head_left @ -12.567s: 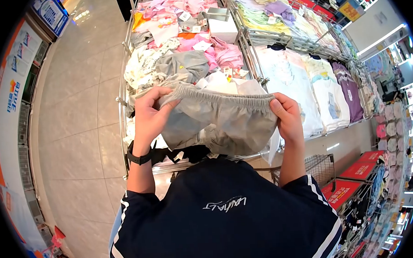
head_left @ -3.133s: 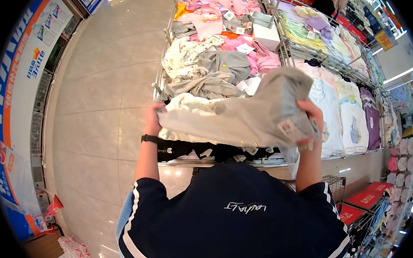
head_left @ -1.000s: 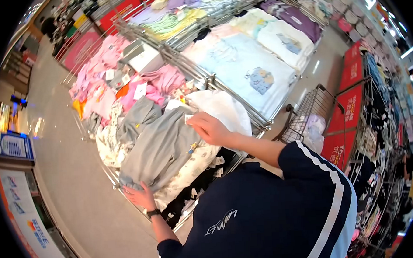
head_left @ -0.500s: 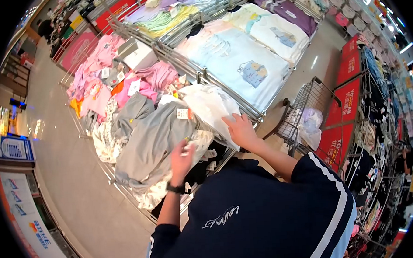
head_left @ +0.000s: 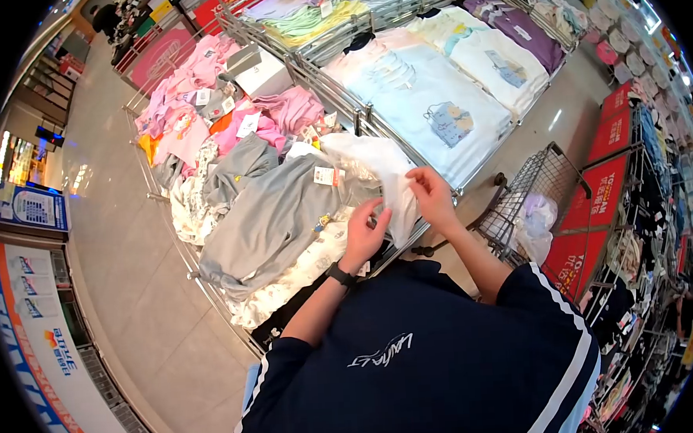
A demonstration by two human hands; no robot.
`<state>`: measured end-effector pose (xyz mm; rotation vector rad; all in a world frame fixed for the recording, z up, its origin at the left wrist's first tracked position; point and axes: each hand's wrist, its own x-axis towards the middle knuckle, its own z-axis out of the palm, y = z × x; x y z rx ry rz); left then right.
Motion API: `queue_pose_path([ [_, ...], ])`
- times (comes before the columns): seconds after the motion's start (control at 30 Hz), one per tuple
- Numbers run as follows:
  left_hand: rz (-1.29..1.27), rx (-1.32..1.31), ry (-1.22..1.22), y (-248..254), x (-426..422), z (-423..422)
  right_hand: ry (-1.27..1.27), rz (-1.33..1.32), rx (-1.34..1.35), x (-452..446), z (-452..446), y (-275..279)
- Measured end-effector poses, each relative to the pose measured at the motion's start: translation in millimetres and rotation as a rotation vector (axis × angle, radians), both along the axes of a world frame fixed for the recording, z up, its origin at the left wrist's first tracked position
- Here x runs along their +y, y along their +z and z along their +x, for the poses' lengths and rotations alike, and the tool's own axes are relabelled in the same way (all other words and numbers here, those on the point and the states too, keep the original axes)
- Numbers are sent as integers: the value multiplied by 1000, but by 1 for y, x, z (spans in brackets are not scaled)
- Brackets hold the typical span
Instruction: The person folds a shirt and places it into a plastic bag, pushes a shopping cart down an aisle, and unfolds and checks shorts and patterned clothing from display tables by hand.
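A thin white plastic bag point(head_left: 385, 163), partly see-through, lies crumpled over the near right corner of a clothes bin. My right hand point(head_left: 432, 199) pinches its right edge between thumb and fingers. Beside the bag's left edge, my left hand point(head_left: 365, 233) is curved with thumb and forefinger apart; whether it touches the plastic is unclear. A black band circles that wrist. Left of the bag, a grey garment point(head_left: 272, 212) with a white-and-orange tag point(head_left: 329, 176) is spread over the pile. A cream patterned garment point(head_left: 287, 274) shows below it.
Pink clothes point(head_left: 192, 107) and an opened white box point(head_left: 263, 73) lie farther back in the bin. Across a metal rail point(head_left: 332, 92) are folded light-blue shirts point(head_left: 426, 95). A wire shopping cart point(head_left: 530, 199) holding a plastic bag stands at right, near red-panelled racks point(head_left: 610, 171).
My left hand has moved right, from over the grey garment to the white bag's edge. My right hand now pinches the bag, and the bag's near part is raised and bunched.
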<state>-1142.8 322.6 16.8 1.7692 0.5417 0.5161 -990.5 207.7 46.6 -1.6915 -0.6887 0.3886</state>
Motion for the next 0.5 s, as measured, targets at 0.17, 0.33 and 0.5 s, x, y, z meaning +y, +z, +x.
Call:
queue_pose_path([
  [0.17,140,13,553,0,3,0,18,214,278,2,16,29],
  [0.33,-597,13,98,-11,41,-6,-126,57,-170,0,12,43],
  [0.5,-345,-166,90,23,8,-2,228,199,-606,8,-35,99],
])
